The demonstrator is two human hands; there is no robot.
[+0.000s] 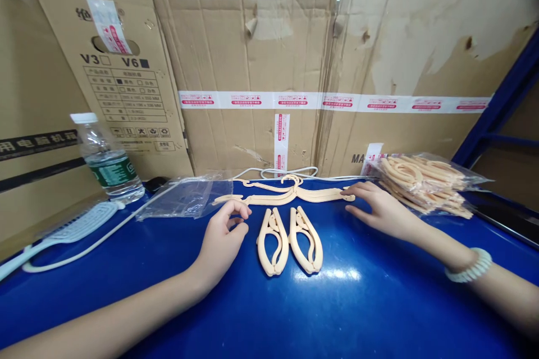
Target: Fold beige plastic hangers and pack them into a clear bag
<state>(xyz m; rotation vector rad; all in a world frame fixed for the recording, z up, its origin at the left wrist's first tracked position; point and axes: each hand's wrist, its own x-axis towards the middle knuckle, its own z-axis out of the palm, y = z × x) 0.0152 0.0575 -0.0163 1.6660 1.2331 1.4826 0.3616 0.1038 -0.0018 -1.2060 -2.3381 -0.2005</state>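
An unfolded cream plastic folding hanger [273, 199] lies across the blue table, its hook pointing to the back; cream parts overlap behind it, and I cannot tell whether a second hanger is there. My left hand [223, 235] rests just in front of the hanger's left end, fingers loosely curled, thumb apart, nothing visible in it. At the right end is my right hand [381, 210], its fingers stretched out and the tips at or touching the arm's tip. Between my hands, nearer to me, two folded hangers lie side by side, a left one [261, 244] and a right one [316, 241].
Bagged folded hangers [421, 179] are piled at the back right, beside a dark flat object [505, 224]. On the left are a clear plastic bag [181, 199], a water bottle [112, 165], a pale blue hairbrush [84, 223] and a white cable [105, 244]. Cardboard [252, 140] walls the back.
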